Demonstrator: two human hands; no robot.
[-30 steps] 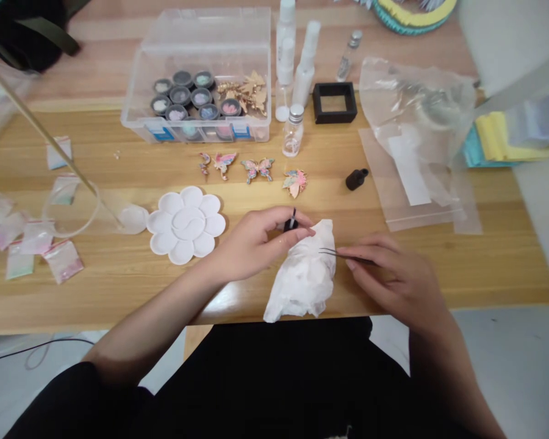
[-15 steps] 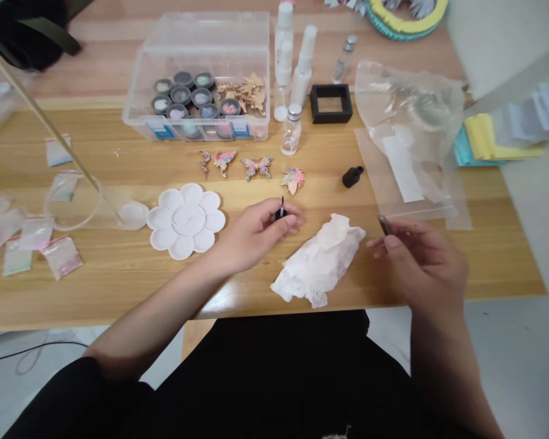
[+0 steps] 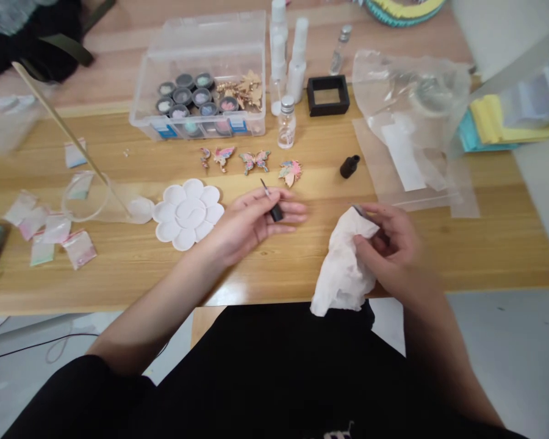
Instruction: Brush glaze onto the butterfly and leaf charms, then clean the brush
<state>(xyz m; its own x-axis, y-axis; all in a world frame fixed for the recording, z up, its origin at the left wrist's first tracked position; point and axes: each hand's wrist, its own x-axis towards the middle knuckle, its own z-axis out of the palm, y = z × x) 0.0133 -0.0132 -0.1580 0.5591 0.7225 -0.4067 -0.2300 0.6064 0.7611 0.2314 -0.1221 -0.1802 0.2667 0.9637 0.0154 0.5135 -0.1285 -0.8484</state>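
Note:
My left hand (image 3: 256,222) is palm up, the thumb and bent fingers holding a black brush cap (image 3: 275,211), its thin brush pointing up and left. My right hand (image 3: 391,244) pinches a crumpled white tissue (image 3: 345,268), which hangs past the table's front edge. A small dark piece shows at the right fingertips, too little of it visible to name. Beyond the hands lie painted metal charms: a butterfly (image 3: 255,161), a leaf-like one (image 3: 291,173) and a winged one (image 3: 223,157). The open black bottle (image 3: 350,166) lies tilted on its side to the right.
A white flower-shaped palette (image 3: 190,213) lies left of my left hand. Behind stand a clear box (image 3: 141,116) of glitter pots, spray bottles (image 3: 297,67), a glass vial (image 3: 287,125) and a black frame (image 3: 328,96). Small bags (image 3: 80,249) lie left, a plastic bag (image 3: 370,110) right.
My right hand has moved left and picked up the tissue from the table. My left hand has turned palm up, its fingers more extended, the brush now leaning left.

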